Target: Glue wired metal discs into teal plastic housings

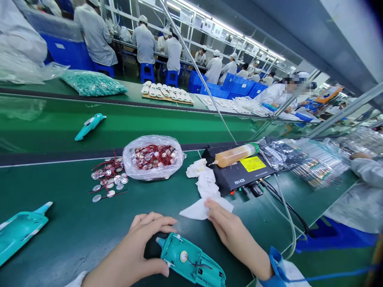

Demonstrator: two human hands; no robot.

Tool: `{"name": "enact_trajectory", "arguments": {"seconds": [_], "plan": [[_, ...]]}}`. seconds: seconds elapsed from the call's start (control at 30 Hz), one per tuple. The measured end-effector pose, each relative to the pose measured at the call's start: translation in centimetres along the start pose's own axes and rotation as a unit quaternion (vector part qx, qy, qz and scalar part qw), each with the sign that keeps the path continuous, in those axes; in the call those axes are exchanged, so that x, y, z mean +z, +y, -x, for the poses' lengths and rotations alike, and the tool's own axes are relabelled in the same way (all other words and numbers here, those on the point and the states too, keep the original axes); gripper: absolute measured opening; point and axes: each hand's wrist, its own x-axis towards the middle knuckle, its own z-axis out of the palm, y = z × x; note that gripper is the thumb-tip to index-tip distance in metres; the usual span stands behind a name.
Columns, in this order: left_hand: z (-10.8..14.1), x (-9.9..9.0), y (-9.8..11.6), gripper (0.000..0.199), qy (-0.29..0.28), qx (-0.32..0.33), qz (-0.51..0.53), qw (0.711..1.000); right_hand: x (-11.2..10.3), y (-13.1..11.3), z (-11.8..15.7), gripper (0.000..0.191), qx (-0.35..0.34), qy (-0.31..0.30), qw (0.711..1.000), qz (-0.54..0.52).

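A teal plastic half-shell (pixel 191 261) lies with its hollow side up at the bottom centre. Inside it are a round metal disc (pixel 183 256) and a dark wire. My left hand (pixel 143 247) curves around the shell's narrow end, thumb on one edge and fingers by the other. My right hand (pixel 233 231) has its fingertips closed on a white tissue (pixel 196 209) that lies on the bench. Another teal half-shell (pixel 22 231) rests at the left edge.
Wired metal discs (pixel 109 179) lie beside a plastic bag (pixel 154 157) full of them. An amber-filled syringe (pixel 235 155) sits on a black control box (pixel 239 173) with cables. Behind, a green conveyor (pixel 143 123) carries a teal device (pixel 89 126). Co-workers sit beyond; a sleeve (pixel 366 171) shows at right.
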Motion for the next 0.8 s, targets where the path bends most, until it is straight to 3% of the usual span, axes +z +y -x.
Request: {"name": "enact_trajectory", "arguments": {"seconds": [0.13,0.27,0.4,0.5,0.57,0.7,0.8], "plan": [[-0.1,0.2,-0.6,0.068,0.001,0.019,-0.014,1.000,0.1,1.0,-1.1,0.029,0.009,0.021,1.000,-0.010],[-0.2,0.2,-0.7,0.068,0.010,0.021,-0.024,0.999,-0.2,0.4,-0.9,0.029,0.002,0.018,1.000,-0.008],[-0.1,0.1,-0.4,0.062,-0.001,0.008,-0.022,1.000,-1.1,-0.7,1.1,0.025,0.003,0.002,1.000,0.003],[0.0,0.0,-0.1,0.063,-0.007,-0.003,-0.010,1.000,-1.8,-0.1,3.6,0.019,0.013,-0.001,1.000,0.012],[0.0,-0.1,0.4,0.064,-0.011,-0.011,-0.002,1.000,-2.3,0.7,5.3,0.016,0.048,0.029,0.998,0.010],[0.2,-0.3,1.4,0.059,-0.026,-0.031,0.004,0.999,-2.8,1.1,6.4,0.015,0.189,0.100,0.974,-0.077],[0.1,-0.4,1.7,0.060,-0.022,-0.031,-0.001,0.999,-2.0,-0.9,4.9,0.022,0.238,0.069,0.948,-0.199]]}}
